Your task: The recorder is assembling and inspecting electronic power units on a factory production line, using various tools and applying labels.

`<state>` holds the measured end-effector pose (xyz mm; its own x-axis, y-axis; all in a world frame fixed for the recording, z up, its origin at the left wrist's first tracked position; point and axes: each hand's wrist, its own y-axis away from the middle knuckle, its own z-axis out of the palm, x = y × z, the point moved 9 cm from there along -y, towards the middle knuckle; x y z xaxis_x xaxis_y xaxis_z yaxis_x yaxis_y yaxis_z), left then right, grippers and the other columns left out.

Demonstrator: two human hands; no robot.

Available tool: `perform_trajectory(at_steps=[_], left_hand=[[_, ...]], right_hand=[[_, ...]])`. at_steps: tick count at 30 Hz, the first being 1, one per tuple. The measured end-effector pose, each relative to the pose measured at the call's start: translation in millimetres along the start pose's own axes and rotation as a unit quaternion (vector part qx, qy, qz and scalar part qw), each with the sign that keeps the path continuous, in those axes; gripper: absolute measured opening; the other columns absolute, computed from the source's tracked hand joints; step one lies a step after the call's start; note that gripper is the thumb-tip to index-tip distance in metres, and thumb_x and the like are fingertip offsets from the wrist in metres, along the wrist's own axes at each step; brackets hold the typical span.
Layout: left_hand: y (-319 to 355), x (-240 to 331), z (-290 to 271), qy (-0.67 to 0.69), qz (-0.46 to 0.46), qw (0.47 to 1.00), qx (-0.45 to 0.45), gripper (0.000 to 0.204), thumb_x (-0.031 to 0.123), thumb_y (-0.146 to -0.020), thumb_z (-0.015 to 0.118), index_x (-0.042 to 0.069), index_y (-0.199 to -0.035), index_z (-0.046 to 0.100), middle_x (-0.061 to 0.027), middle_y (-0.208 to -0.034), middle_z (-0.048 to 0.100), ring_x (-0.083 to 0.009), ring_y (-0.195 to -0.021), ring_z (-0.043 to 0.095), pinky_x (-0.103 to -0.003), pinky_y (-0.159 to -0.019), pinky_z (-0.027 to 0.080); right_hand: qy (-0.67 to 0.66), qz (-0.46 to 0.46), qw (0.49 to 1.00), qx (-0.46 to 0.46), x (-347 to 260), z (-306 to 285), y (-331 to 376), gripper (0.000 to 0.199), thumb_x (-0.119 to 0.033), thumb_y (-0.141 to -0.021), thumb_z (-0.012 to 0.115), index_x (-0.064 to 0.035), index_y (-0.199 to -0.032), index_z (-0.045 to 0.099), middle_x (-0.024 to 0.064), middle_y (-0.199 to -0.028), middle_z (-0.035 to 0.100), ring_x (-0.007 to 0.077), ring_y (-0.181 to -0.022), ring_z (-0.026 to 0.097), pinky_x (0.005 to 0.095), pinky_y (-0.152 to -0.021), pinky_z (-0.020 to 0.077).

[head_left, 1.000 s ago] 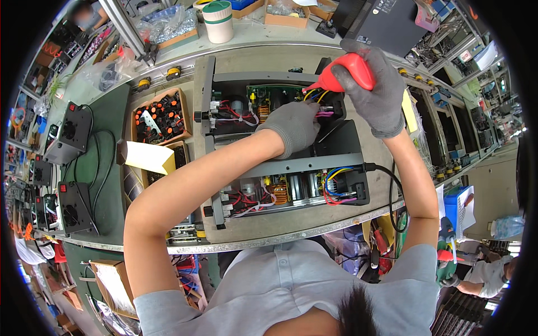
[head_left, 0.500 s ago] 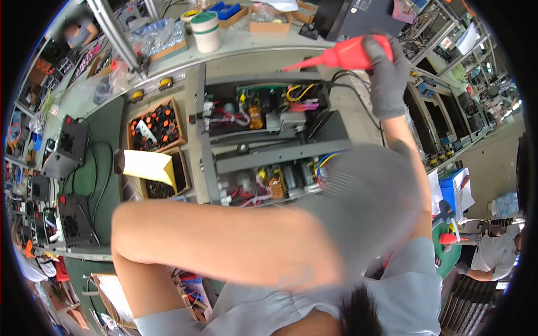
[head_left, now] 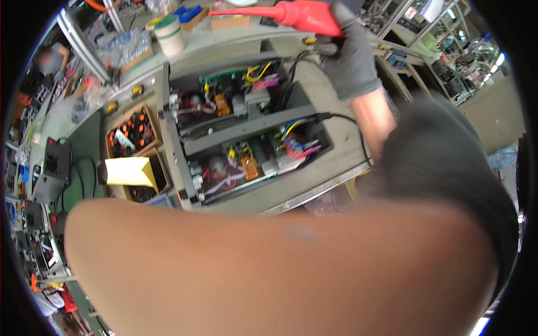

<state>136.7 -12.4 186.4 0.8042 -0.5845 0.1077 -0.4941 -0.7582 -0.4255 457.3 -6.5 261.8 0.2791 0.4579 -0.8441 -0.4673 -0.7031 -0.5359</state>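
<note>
A red squeeze bottle (head_left: pixel 308 17) with a long thin nozzle points left, gripped in my right hand (head_left: pixel 350 64), which wears a grey glove. It is held up over the far right of the bench. My left forearm crosses low in front of me to the right, and my left hand (head_left: pixel 448 148) in its dark glove sits near my right forearm. Motion smears that hand and its fingers cannot be made out. Below the bottle, two open dark metal housings (head_left: pixel 255 129) lie side by side, with circuit boards, copper coils and coloured wires showing inside.
Left of the housings stand a cardboard box (head_left: pixel 155 119) of black-and-orange parts and another box partly covered by a yellow sheet (head_left: pixel 131 171). A white tub with a green lid (head_left: pixel 170 39) stands on the back shelf. A black cable (head_left: pixel 356 124) runs right from the housings.
My left hand has moved right and closer to the camera, its forearm now filling the lower view. The red bottle and my right hand appear farther up and left, as the view has shifted.
</note>
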Motion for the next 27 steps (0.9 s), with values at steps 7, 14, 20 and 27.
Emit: perform_trajectory(at_steps=[7,14,20,27], left_hand=[[-98,-6,-64,0.489,-0.056,0.864,0.105,0.031,0.023,-0.087,0.054,0.003,-0.110,0.060,-0.0036,-0.093,0.064,-0.0065,-0.066,0.052,-0.020,-0.057,0.039],[-24,-128,150,0.546,-0.293,0.765,0.175,0.053,0.029,-0.085,0.060,-0.001,-0.125,0.045,-0.0117,-0.120,0.051,-0.0180,-0.105,0.049,-0.030,-0.091,0.038],[-40,-103,216,0.745,-0.288,0.598,0.068,0.062,0.034,-0.087,0.055,-0.003,-0.133,0.034,-0.0146,-0.126,0.047,-0.0179,-0.111,0.046,-0.029,-0.094,0.036],[-39,-94,221,0.722,-0.286,0.626,0.067,0.056,0.030,-0.089,0.051,-0.007,-0.129,0.038,-0.0154,-0.124,0.048,-0.0185,-0.113,0.045,-0.028,-0.096,0.034]], right_hand=[[-0.163,0.106,0.981,0.023,15,-20,-12,0.027,-0.013,-0.079,0.064,-0.0066,-0.103,0.055,-0.0004,-0.080,0.055,0.0075,-0.062,0.048,0.0186,-0.056,0.0406],[0.226,-0.261,0.928,-0.141,-48,106,6,0.044,-0.020,-0.071,0.069,-0.0099,-0.112,0.053,0.0099,-0.093,0.060,0.0213,-0.082,0.061,0.0299,-0.074,0.0483],[0.361,-0.360,0.827,-0.236,-20,186,20,0.039,-0.025,-0.068,0.072,-0.0147,-0.103,0.059,0.0072,-0.085,0.059,0.0264,-0.068,0.060,0.0328,-0.058,0.0482],[0.390,-0.388,0.797,-0.249,15,215,20,0.035,-0.027,-0.069,0.071,-0.0156,-0.100,0.060,0.0053,-0.080,0.060,0.0224,-0.064,0.060,0.0311,-0.054,0.0475]])
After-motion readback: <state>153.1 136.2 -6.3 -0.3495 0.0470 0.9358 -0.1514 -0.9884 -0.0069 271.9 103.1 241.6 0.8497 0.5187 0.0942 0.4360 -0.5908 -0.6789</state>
